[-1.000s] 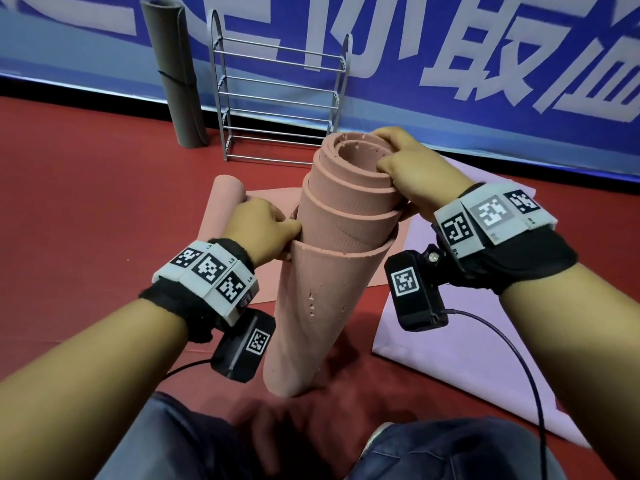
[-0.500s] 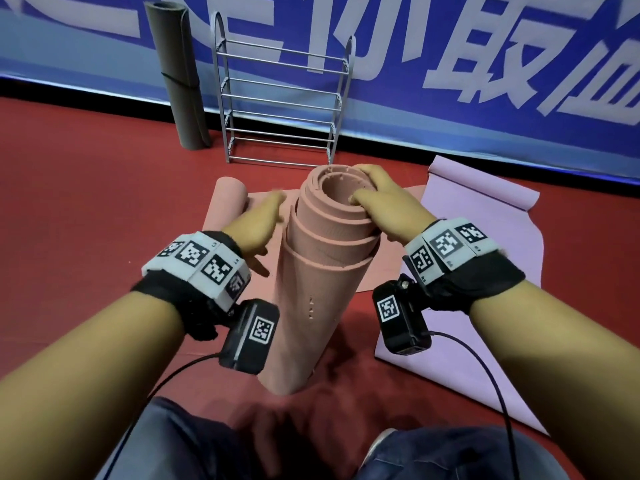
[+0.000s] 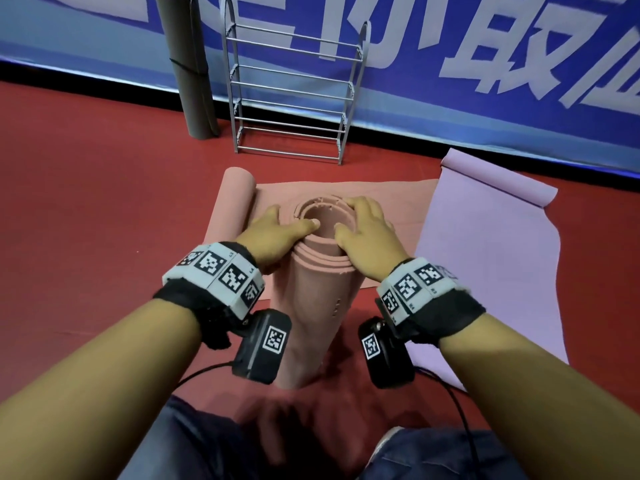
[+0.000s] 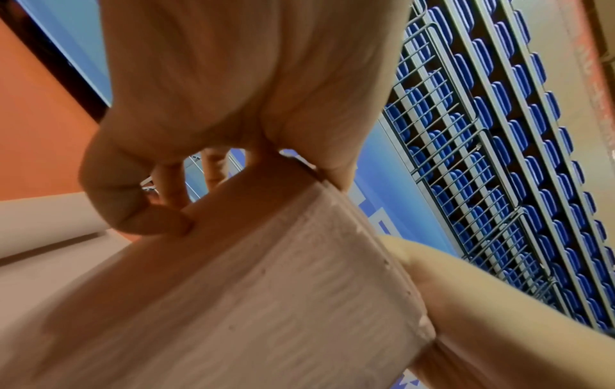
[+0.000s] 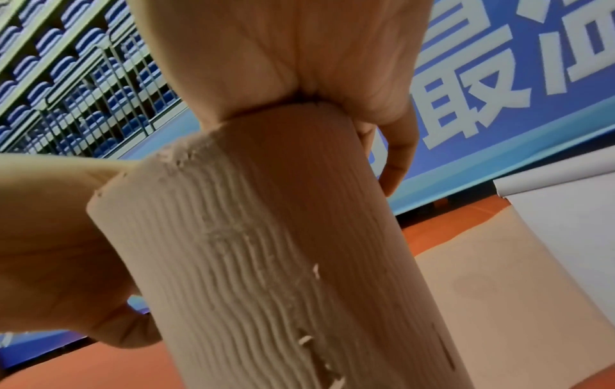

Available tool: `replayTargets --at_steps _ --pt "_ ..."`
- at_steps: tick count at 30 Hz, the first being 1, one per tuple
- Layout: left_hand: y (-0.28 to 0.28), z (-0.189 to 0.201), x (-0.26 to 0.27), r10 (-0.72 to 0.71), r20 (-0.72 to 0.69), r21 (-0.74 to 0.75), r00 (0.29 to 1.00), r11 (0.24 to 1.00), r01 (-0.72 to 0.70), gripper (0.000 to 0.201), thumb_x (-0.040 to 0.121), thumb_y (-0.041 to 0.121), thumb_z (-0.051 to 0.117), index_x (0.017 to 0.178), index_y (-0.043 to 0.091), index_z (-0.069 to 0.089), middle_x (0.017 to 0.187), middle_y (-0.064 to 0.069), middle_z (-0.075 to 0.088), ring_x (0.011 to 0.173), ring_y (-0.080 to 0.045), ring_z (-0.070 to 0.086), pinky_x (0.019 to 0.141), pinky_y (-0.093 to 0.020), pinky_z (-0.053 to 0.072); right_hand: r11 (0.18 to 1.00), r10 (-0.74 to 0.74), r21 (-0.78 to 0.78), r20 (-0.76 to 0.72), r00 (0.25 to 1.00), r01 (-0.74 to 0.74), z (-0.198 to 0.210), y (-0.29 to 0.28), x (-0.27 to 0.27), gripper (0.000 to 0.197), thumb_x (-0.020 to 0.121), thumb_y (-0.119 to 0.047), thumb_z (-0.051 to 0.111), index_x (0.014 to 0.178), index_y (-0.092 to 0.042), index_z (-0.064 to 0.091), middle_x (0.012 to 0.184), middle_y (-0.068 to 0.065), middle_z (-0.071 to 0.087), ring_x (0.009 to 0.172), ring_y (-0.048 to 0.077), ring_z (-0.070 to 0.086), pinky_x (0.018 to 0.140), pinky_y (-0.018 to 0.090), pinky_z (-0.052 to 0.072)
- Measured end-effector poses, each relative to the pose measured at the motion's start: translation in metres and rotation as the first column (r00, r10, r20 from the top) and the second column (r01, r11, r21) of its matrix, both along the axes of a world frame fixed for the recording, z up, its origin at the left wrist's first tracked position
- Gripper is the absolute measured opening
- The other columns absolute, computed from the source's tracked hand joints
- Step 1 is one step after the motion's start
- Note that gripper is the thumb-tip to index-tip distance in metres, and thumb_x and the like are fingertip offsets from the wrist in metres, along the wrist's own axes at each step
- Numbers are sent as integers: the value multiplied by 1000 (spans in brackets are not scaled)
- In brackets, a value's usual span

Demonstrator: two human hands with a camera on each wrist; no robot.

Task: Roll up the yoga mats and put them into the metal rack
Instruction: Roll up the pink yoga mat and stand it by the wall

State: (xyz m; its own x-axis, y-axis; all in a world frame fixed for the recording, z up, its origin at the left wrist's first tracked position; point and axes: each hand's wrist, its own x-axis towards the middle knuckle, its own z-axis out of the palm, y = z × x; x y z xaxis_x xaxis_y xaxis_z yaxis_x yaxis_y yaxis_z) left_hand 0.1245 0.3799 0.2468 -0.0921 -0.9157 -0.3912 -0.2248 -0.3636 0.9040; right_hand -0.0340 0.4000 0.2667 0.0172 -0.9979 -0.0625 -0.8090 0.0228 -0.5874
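Both palms flat on top: the left hand [image 3: 273, 237] and right hand [image 3: 369, 237] press down on the upper end of the rolled pink foam yoga mat [image 3: 311, 317], fingers [image 3: 304, 225] stretched loosely, gripping nothing. The roll stands on end on the red floor [image 3: 86, 237] before the knees, long axis nearly upright, open spiral facing up. The risk, as I see it: uneven pressure could tip it or loosen the coils. The grey metal rack [image 3: 291, 95] waits by the wall.

Blue banner [image 3: 450, 64] with white characters behind red floor [image 3: 86, 202]
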Motion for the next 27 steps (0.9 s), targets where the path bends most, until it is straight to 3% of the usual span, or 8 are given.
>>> replayTargets --at_steps 7,11,15,17,20,23,25,27 --pt "-1 10 -5 42 20 94 999 995 -43 53 88 26 67 135 23 43 89 1 54 71 -9 46 60 -26 37 999 -15 46 109 994 10 -2 -7 -7 36 87 -20 57 120 -23 44 141 0 34 126 28 41 106 41 36" --pt "0 9 -6 22 34 38 999 999 -23 60 84 17 71 137 22 43 86 5 55 73 -9 50 64 -28 43 998 -37 53 221 974 26 -4 -11 -18 15 99 -28 52 113 -24 47 136 1 39 110 12 45 91 24 34" --pt "1 7 -8 -5 27 55 1000 998 4 63 81 11 72 135 26 44 100 -4 65 75 -19 58 58 -27 46 994 -111 40 459 882 104 -8 -4 -32 52 94 -13 61 136 -30 36 120 3 52 79 6 55 84 31 50" --pt "3 11 -11 -43 61 61 997 997 40 63 81 11 72 133 27 39 101 -6 64 81 -24 61 62 -31 50 997 -75 2 383 921 81 -6 -2 -38 68 93 -7 59 146 -36 27 119 2 46 67 1 51 65 19 50" --pt "1 21 -16 -87 109 49 990 995 82 69 82 11 70 137 29 33 97 -4 61 91 -29 61 69 -34 52 1000 -11 -11 299 954 15 5 -7 -43 72 92 -1 55 150 -35 28 114 5 45 54 5 52 47 18 44" --pt "-2 23 -22 -145 139 34 980 989 142 72 83 18 71 143 28 32 104 -6 62 93 -28 63 80 -38 53 999 -43 3 265 963 44 11 -12 -50 66 88 6 56 146 -22 41 128 8 54 90 18 61 77 24 50" --pt "1 20 -27 -165 141 47 976 986 160 61 87 23 69 138 27 35 98 -7 62 78 -26 61 79 -41 52 998 -56 23 268 962 52 7 -12 -55 61 85 7 56 141 -16 49 139 8 53 119 20 54 98 26 42" --pt "3 15 -32 -166 115 61 979 985 160 52 90 25 65 133 28 36 97 -11 62 70 -25 57 77 -47 53 998 -47 42 252 967 38 1 -9 -57 59 88 1 53 143 -18 48 140 8 50 125 19 50 106 24 35"
